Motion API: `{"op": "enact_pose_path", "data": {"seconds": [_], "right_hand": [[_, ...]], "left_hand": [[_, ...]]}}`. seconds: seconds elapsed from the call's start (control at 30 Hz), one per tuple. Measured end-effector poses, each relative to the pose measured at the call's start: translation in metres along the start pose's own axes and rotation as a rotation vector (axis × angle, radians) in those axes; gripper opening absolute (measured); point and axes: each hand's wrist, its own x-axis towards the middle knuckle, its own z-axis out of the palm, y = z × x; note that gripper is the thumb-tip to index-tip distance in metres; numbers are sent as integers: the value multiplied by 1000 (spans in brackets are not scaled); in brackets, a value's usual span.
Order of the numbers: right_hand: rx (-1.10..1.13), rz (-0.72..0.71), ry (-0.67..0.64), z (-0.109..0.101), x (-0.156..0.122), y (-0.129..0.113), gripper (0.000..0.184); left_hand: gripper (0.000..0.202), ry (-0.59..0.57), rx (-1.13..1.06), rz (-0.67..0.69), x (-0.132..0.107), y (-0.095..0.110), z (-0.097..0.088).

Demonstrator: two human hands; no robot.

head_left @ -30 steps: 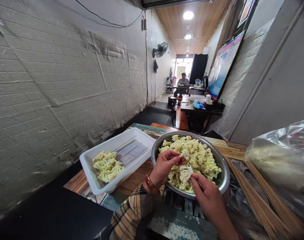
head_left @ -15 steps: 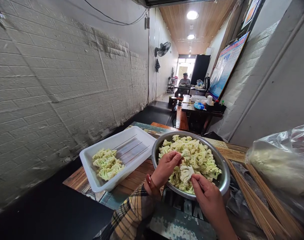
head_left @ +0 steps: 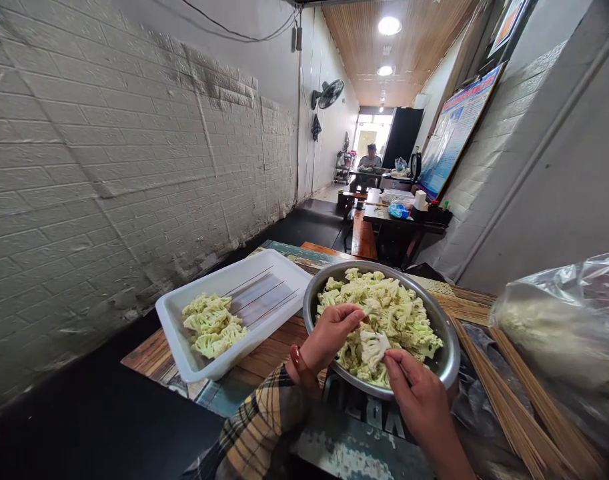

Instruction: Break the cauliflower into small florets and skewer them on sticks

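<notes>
A wide steel bowl (head_left: pixel 451 373) full of cut cauliflower (head_left: pixel 399 300) sits in front of me. My left hand (head_left: pixel 337 330), with a reddish bangle at its wrist, is over the bowl, thumb and fingers pinched on a small cauliflower floret. A thin brownish line shows just below those fingertips; I cannot tell whether it is a skewer. Between the fingertips of my right hand (head_left: pixel 417 387) is a larger pale floret (head_left: pixel 373 350), held by its stem end. To the left, a white plastic tray (head_left: pixel 177 357) contains skewered cauliflower (head_left: pixel 214 327), its thin sticks (head_left: pixel 259 293) pointing up and right.
Bundles of bamboo skewers (head_left: pixel 519 400) lie on dark plastic right of the bowl. Behind them bulges a clear plastic bag (head_left: pixel 559 320) with pale contents. The plank table (head_left: pixel 149 357) stands near a brick wall. A person (head_left: pixel 370 160) sits at a far table.
My view has shifted slightly. Both hands stay over the bowl, pinching the same florets, and the right-hand floret has hardly moved.
</notes>
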Motion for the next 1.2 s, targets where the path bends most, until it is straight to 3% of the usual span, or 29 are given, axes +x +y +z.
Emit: {"op": "enact_pose_path", "data": {"seconds": [0.27, 0.53, 1.2], "right_hand": [[2, -12, 10, -1, -1, -1, 34], [-10, 18, 4, 2, -1, -1, 32], [22, 8, 60, 1, -1, -1, 33]], "left_hand": [[42, 7, 184, 84, -1, 4, 0], [36, 30, 406, 205, -3, 6, 1], [40, -175, 525, 339, 0, 7, 3]]}}
